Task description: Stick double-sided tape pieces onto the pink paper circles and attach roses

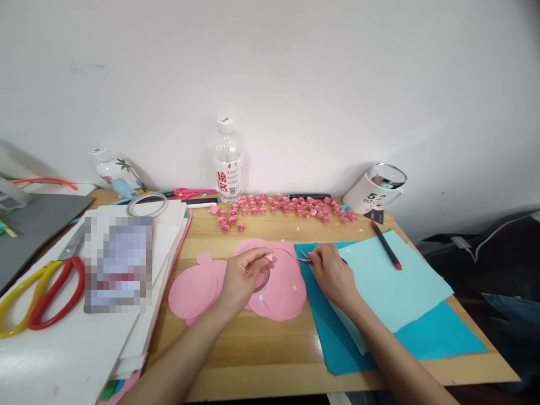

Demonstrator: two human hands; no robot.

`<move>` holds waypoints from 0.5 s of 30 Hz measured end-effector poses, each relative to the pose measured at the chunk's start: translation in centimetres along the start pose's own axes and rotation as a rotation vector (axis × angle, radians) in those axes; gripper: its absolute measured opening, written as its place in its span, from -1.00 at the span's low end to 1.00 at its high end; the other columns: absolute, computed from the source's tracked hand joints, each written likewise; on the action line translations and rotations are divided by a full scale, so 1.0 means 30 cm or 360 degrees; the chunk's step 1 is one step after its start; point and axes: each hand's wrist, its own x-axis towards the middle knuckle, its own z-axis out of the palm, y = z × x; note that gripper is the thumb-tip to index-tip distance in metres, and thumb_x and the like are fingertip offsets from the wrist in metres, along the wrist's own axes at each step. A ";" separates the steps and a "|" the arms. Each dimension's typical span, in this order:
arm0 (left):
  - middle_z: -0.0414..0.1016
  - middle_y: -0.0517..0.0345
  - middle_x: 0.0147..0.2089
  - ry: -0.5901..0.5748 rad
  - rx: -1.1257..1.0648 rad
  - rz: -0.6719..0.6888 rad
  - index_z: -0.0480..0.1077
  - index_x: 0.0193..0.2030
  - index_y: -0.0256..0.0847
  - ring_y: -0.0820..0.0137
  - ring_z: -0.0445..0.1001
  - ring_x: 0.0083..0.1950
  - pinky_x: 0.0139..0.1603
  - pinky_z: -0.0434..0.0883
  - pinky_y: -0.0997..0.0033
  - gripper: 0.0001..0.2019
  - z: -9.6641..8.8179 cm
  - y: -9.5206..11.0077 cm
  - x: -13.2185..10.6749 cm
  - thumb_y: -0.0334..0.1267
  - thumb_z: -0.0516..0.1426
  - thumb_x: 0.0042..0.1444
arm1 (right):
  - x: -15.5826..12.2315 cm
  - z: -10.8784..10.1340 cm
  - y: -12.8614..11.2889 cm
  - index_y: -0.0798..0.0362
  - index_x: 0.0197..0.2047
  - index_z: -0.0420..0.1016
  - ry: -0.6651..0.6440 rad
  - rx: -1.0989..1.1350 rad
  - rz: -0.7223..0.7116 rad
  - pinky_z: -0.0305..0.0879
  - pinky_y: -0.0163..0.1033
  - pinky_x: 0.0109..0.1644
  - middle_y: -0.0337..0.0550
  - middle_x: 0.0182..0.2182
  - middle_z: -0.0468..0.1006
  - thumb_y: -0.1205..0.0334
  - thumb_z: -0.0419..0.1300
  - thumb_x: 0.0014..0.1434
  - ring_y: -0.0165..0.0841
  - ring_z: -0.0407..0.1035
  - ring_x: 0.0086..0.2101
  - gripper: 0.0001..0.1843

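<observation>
Pink scrap point(270, 257) in left hand point(244, 274), probable scissors point(306, 259) in right hand point(334, 274) — rosettes point(300, 207), bottle point(228, 169) beyond.

A small, pale pink piece of paper point(269, 257) is sitting pinched in the fingertips of the left hand point(243, 277), near the centre of the frame; most of it is hiding behind the fingers, so its full shape is not showing. Just right of centre, a slim silver tool point(304, 257) is poking leftward from the right hand's point(333, 274) grip, its two pointed tips standing apart, the grasped part staying largely covered.
</observation>
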 end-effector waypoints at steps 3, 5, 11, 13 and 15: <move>0.59 0.05 -0.37 0.0018 0.0011 0.0036 0.51 -0.35 -0.26 0.35 0.57 -0.35 -0.26 0.50 0.37 -0.88 0.001 -0.003 0.005 -0.29 0.16 0.00 | 0.019 -0.020 0.018 0.06 -0.37 0.28 -0.0023 0.0361 0.0061 0.15 -0.27 -0.37 -0.11 -0.35 0.42 0.13 -0.07 0.21 -0.31 0.37 -0.39 -0.77; 0.56 0.07 -0.39 0.0019 -0.0022 0.0069 0.50 -0.37 -0.26 0.35 0.56 -0.38 -0.32 0.51 0.38 -0.89 0.001 -0.006 0.009 -0.29 0.17 -0.02 | 0.029 -0.048 0.013 0.05 -0.40 0.27 -0.0106 0.0622 0.0087 0.18 -0.25 -0.35 -0.18 -0.46 0.40 0.06 -0.04 0.18 -0.32 0.34 -0.44 -0.74; 0.49 0.11 -0.30 0.0054 -0.0100 0.0078 0.54 -0.37 -0.25 0.45 0.52 -0.43 -0.33 0.50 0.42 -0.88 -0.013 -0.004 0.018 -0.29 0.22 -0.06 | 0.026 -0.151 -0.103 0.06 -0.46 0.28 -0.0568 0.1313 -0.0112 0.22 -0.29 -0.33 -0.27 -0.53 0.31 0.01 0.03 0.15 -0.40 0.25 -0.45 -0.70; 0.52 0.11 -0.32 0.0056 -0.0057 0.0027 0.56 -0.34 -0.24 0.46 0.50 -0.39 -0.27 0.47 0.43 -0.87 -0.020 -0.007 0.021 -0.31 0.23 -0.06 | 0.023 -0.165 -0.148 0.07 -0.41 0.32 -0.0793 0.1551 -0.0167 0.26 -0.29 -0.27 -0.26 -0.47 0.34 0.02 0.07 0.14 -0.42 0.27 -0.41 -0.73; 0.56 0.08 -0.30 0.0034 -0.0080 -0.0036 0.56 -0.31 -0.24 0.40 0.51 -0.28 -0.19 0.45 0.42 -0.85 -0.026 -0.013 0.024 -0.31 0.24 -0.06 | 0.022 -0.166 -0.180 0.07 -0.42 0.32 -0.0918 0.1692 -0.0173 0.28 -0.28 -0.22 -0.24 -0.42 0.35 0.02 0.11 0.12 -0.43 0.27 -0.38 -0.72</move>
